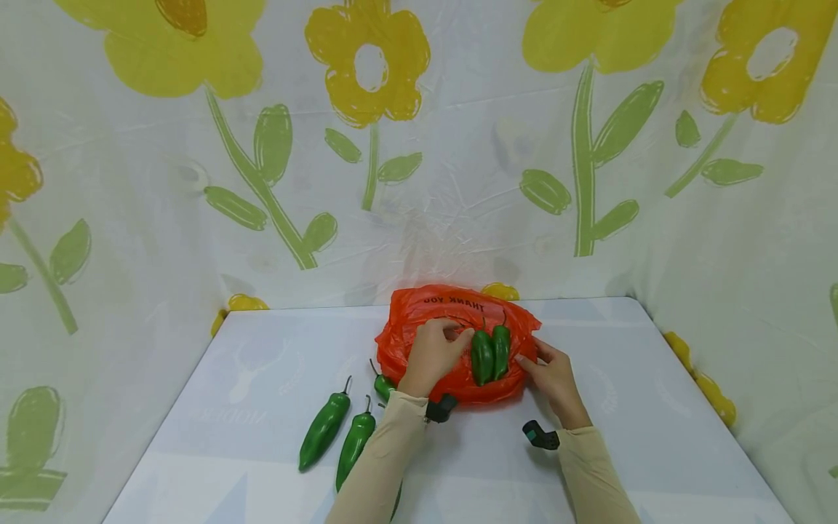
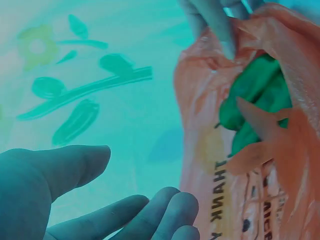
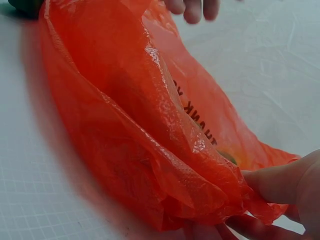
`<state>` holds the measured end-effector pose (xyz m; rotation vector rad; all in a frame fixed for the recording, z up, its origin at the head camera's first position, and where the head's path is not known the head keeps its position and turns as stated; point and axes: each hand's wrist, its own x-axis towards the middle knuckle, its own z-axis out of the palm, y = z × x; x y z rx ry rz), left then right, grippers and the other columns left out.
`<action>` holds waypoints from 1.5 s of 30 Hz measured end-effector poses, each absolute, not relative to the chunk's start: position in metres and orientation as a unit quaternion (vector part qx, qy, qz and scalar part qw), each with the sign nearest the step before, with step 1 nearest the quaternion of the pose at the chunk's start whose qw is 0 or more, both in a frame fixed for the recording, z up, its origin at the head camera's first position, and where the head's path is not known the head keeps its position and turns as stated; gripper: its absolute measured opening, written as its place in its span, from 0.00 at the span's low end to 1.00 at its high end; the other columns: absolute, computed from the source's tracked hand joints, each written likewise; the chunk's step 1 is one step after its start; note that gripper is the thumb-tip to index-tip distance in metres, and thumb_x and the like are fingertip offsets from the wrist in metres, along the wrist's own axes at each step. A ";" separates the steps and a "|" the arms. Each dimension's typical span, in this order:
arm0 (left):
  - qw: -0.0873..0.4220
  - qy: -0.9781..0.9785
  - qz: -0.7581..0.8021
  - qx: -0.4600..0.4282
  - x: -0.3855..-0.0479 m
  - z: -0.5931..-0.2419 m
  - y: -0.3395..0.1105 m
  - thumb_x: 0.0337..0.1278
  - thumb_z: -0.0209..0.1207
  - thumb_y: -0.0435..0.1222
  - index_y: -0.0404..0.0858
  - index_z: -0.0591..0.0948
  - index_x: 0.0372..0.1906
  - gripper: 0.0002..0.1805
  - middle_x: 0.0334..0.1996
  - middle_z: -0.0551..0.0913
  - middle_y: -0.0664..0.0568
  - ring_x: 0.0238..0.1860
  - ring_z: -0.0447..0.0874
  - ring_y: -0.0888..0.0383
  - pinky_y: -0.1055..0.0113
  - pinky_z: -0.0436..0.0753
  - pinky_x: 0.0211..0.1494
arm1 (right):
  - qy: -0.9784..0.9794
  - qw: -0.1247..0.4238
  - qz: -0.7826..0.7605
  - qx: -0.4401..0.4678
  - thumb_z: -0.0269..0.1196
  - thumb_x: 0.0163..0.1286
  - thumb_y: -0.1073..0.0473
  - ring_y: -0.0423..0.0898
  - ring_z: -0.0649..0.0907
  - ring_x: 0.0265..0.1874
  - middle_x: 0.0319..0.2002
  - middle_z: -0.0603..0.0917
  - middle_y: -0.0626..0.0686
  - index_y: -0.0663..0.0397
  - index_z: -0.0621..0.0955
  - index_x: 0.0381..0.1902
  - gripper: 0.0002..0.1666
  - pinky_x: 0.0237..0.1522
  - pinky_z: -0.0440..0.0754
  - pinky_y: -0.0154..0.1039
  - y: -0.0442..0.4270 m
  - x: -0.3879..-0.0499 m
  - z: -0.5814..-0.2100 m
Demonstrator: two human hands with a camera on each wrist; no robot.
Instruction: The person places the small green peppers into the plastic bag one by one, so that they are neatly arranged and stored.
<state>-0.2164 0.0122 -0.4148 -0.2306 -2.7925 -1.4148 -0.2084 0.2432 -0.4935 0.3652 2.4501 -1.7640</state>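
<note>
A red plastic bag point(image 1: 406, 320) with "THANK YOU" lettering lies with its mouth spread at the back of the table. Green peppers point(image 1: 483, 358) rest inside it, two of them plain in the head view. My left hand point(image 1: 432, 358) hovers over the bag's left part, beside the peppers; in the left wrist view this hand point(image 2: 115, 205) has thumb and fingers apart, holding nothing. At the bag's right side my right hand point(image 1: 553, 378) pinches the rim; the right wrist view shows the red film point(image 3: 150, 165) between thumb and fingers of that hand point(image 3: 285, 192).
Several loose green peppers point(image 1: 324, 431) lie on the white table point(image 1: 216, 429) left of the bag, some partly covered by my left sleeve point(image 1: 386, 466). A flower-patterned sheet point(image 1: 458, 167) hangs behind the table and along its sides.
</note>
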 end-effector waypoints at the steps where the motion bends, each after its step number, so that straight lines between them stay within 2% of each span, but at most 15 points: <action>1: 0.003 -0.887 -0.456 -0.074 -0.215 -0.414 0.010 0.69 0.65 0.49 0.37 0.87 0.55 0.22 0.44 0.89 0.49 0.43 0.84 0.55 0.60 0.88 0.49 | 0.805 0.051 -0.579 0.120 0.60 0.78 0.57 0.64 0.76 0.69 0.77 0.66 0.67 0.54 0.62 0.81 0.38 0.64 0.82 0.51 0.243 -0.208 -0.494; 6: 0.018 -0.876 -0.474 -0.081 -0.207 -0.407 -0.001 0.69 0.64 0.49 0.37 0.87 0.56 0.23 0.48 0.90 0.47 0.46 0.86 0.52 0.56 0.88 0.52 | 0.803 0.053 -0.580 0.122 0.60 0.78 0.57 0.63 0.75 0.70 0.77 0.66 0.66 0.54 0.61 0.81 0.38 0.66 0.79 0.52 0.244 -0.209 -0.494; 10: 0.034 -0.870 -0.486 -0.081 -0.202 -0.403 -0.011 0.68 0.64 0.49 0.37 0.87 0.56 0.22 0.46 0.90 0.47 0.45 0.87 0.52 0.54 0.88 0.52 | 0.803 0.054 -0.581 0.121 0.60 0.78 0.57 0.62 0.75 0.70 0.77 0.67 0.66 0.54 0.61 0.81 0.38 0.68 0.78 0.53 0.244 -0.210 -0.495; 21: 0.068 -0.861 -0.498 -0.077 -0.189 -0.391 -0.042 0.67 0.65 0.49 0.37 0.87 0.55 0.22 0.46 0.91 0.47 0.45 0.88 0.52 0.54 0.88 0.53 | 0.801 0.055 -0.585 0.118 0.59 0.78 0.57 0.62 0.69 0.76 0.78 0.66 0.66 0.55 0.60 0.81 0.39 0.69 0.76 0.54 0.245 -0.210 -0.495; 25: 0.072 -0.859 -0.501 -0.074 -0.184 -0.388 -0.053 0.67 0.66 0.50 0.37 0.87 0.56 0.23 0.47 0.91 0.47 0.44 0.88 0.53 0.56 0.89 0.51 | 0.800 0.056 -0.586 0.119 0.59 0.78 0.57 0.62 0.71 0.74 0.77 0.66 0.66 0.55 0.60 0.81 0.39 0.68 0.77 0.53 0.244 -0.210 -0.495; 29: 0.083 -0.855 -0.509 -0.062 -0.178 -0.385 -0.065 0.66 0.67 0.49 0.38 0.87 0.55 0.22 0.47 0.91 0.47 0.44 0.89 0.53 0.56 0.89 0.50 | 0.799 0.057 -0.586 0.122 0.60 0.78 0.57 0.62 0.74 0.72 0.77 0.67 0.65 0.54 0.61 0.81 0.38 0.67 0.77 0.53 0.243 -0.209 -0.495; 45: 0.128 -0.855 -0.503 0.000 -0.164 -0.385 -0.115 0.67 0.67 0.44 0.37 0.88 0.54 0.18 0.48 0.91 0.42 0.46 0.90 0.48 0.51 0.89 0.54 | 0.800 0.060 -0.584 0.127 0.60 0.78 0.57 0.62 0.70 0.75 0.77 0.66 0.66 0.55 0.60 0.81 0.39 0.68 0.76 0.54 0.243 -0.208 -0.492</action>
